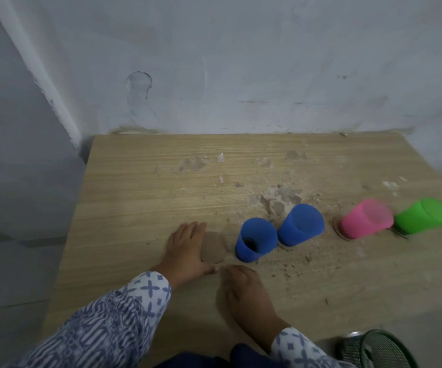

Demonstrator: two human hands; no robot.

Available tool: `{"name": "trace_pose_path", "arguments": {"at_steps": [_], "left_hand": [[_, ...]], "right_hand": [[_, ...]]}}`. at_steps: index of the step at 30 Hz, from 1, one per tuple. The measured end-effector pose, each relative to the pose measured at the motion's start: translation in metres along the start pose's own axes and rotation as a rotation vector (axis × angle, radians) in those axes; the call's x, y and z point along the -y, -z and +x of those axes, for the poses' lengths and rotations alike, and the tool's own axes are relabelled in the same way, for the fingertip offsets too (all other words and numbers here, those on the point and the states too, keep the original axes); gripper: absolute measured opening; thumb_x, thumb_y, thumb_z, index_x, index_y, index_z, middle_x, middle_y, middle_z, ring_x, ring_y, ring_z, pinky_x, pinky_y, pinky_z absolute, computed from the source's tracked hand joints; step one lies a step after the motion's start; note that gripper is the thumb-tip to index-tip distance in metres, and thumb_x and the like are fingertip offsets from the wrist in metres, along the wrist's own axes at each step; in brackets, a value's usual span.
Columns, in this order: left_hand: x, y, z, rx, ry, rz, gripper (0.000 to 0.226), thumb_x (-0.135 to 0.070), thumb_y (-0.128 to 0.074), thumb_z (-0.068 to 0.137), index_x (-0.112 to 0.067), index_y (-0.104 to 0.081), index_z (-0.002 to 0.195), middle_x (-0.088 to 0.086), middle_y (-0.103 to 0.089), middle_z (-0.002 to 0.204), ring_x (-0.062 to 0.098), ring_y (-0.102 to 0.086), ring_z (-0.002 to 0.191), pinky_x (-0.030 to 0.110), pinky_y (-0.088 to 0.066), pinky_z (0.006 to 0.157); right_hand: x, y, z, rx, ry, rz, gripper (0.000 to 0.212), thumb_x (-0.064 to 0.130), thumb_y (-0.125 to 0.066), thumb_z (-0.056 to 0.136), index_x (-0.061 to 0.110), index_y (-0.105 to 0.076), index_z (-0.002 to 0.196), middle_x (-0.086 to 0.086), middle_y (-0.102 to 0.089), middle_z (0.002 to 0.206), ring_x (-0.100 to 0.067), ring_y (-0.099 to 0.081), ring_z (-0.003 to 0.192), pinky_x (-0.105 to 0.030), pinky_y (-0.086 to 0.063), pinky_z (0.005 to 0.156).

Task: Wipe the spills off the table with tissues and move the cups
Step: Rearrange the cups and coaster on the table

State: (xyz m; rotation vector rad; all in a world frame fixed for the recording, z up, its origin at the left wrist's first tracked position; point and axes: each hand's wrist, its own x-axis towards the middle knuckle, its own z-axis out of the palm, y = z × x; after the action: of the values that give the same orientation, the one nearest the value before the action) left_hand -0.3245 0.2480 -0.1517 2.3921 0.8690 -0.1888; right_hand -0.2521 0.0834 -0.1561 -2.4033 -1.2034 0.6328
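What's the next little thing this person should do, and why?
Probably grip the brown wad with the left hand: the wad lies loose beside that flat hand, and stains show on the table behind the blue cups.

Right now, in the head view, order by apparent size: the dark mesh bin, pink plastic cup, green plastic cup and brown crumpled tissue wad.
1. Dark mesh bin, nearest and cropped, so unsure.
2. Pink plastic cup and green plastic cup, alike.
3. Brown crumpled tissue wad.
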Motion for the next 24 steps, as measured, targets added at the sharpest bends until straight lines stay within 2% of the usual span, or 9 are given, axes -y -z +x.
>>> {"name": "trace_pose_path", "arguments": {"at_steps": [3,7,8,11,14,15,17,20,24], "left_hand": [[-0.018,0.003,-0.002,0.007,-0.090,-0.142,0.116,-0.058,-0.074,0.068,-0.025,0.000,0.152,-0.002,-0.002,0.160,0.020,0.003,0.147,0.037,-0.005,0.119],[-0.042,0.006,0.001,0.067,-0.170,-0.431,0.118,-0.046,-0.082,0.065,-0.028,-0.003,0.151,-0.004,-0.010,0.159,0.015,-0.011,0.145,0.038,-0.018,0.117],[-0.046,0.004,0.002,0.076,-0.174,-0.468,0.119,-0.045,-0.083,0.064,-0.028,-0.004,0.151,-0.004,-0.013,0.158,0.014,-0.014,0.144,0.037,-0.021,0.116],[-0.057,-0.002,0.007,0.076,-0.176,-0.533,0.117,-0.042,-0.084,0.064,-0.027,-0.008,0.151,-0.006,-0.022,0.156,0.014,-0.022,0.142,0.027,-0.025,0.107],[-0.064,-0.006,0.009,0.077,-0.175,-0.618,0.105,-0.035,-0.084,0.067,-0.026,-0.019,0.148,-0.008,-0.035,0.147,0.010,-0.033,0.135,0.013,-0.031,0.098],[-0.066,-0.007,0.009,0.076,-0.180,-0.642,0.096,-0.031,-0.083,0.069,-0.027,-0.025,0.145,-0.012,-0.041,0.140,0.007,-0.038,0.130,0.004,-0.033,0.090],[-0.068,-0.009,0.008,0.078,-0.183,-0.676,0.082,-0.024,-0.081,0.074,-0.030,-0.031,0.139,-0.019,-0.044,0.126,-0.001,-0.043,0.118,-0.005,-0.035,0.077],[-0.067,-0.013,0.009,0.061,-0.179,-0.699,0.078,-0.024,-0.078,0.077,-0.034,-0.031,0.138,-0.020,-0.044,0.125,-0.004,-0.042,0.114,-0.005,-0.037,0.075],[-0.067,-0.012,0.007,0.028,-0.180,-0.705,0.078,-0.023,-0.077,0.078,-0.031,-0.032,0.140,-0.018,-0.045,0.128,-0.003,-0.042,0.115,-0.005,-0.037,0.076]], "right_hand": [[-0.021,0.011,-0.012,-0.074,-0.071,0.043,0.054,0.036,-0.028,0.078,0.014,-0.065,0.110,-0.005,-0.066,0.107,-0.020,-0.058,0.100,-0.017,-0.034,0.086],[-0.026,0.039,-0.012,-0.171,-0.324,0.239,0.022,0.025,-0.050,0.089,0.016,-0.063,0.104,0.000,-0.060,0.093,-0.014,-0.055,0.085,-0.023,-0.038,0.070],[-0.027,0.043,-0.010,-0.193,-0.348,0.270,0.022,0.026,-0.054,0.089,0.015,-0.060,0.107,0.001,-0.058,0.094,-0.012,-0.052,0.084,-0.024,-0.039,0.070],[-0.030,0.046,-0.001,-0.257,-0.335,0.346,0.050,0.037,-0.059,0.085,0.018,-0.045,0.129,0.003,-0.053,0.112,-0.008,-0.051,0.096,-0.024,-0.040,0.076],[-0.028,0.049,0.008,-0.277,-0.295,0.438,0.052,0.032,-0.060,0.086,0.026,-0.039,0.133,0.008,-0.052,0.120,-0.009,-0.053,0.104,-0.025,-0.044,0.080],[-0.028,0.050,0.010,-0.284,-0.265,0.453,0.052,0.029,-0.061,0.085,0.028,-0.040,0.133,0.009,-0.053,0.120,-0.008,-0.053,0.106,-0.023,-0.045,0.080],[-0.028,0.053,0.013,-0.281,-0.226,0.471,0.052,0.024,-0.062,0.084,0.029,-0.041,0.132,0.011,-0.055,0.117,-0.005,-0.055,0.103,-0.016,-0.043,0.076],[-0.028,0.052,0.015,-0.275,-0.202,0.441,0.047,0.024,-0.062,0.085,0.029,-0.044,0.128,0.012,-0.060,0.107,0.000,-0.057,0.090,-0.010,-0.040,0.066],[-0.027,0.048,0.018,-0.281,-0.188,0.438,0.047,0.024,-0.060,0.086,0.028,-0.044,0.130,0.012,-0.062,0.108,0.003,-0.059,0.091,-0.010,-0.042,0.066]]}}
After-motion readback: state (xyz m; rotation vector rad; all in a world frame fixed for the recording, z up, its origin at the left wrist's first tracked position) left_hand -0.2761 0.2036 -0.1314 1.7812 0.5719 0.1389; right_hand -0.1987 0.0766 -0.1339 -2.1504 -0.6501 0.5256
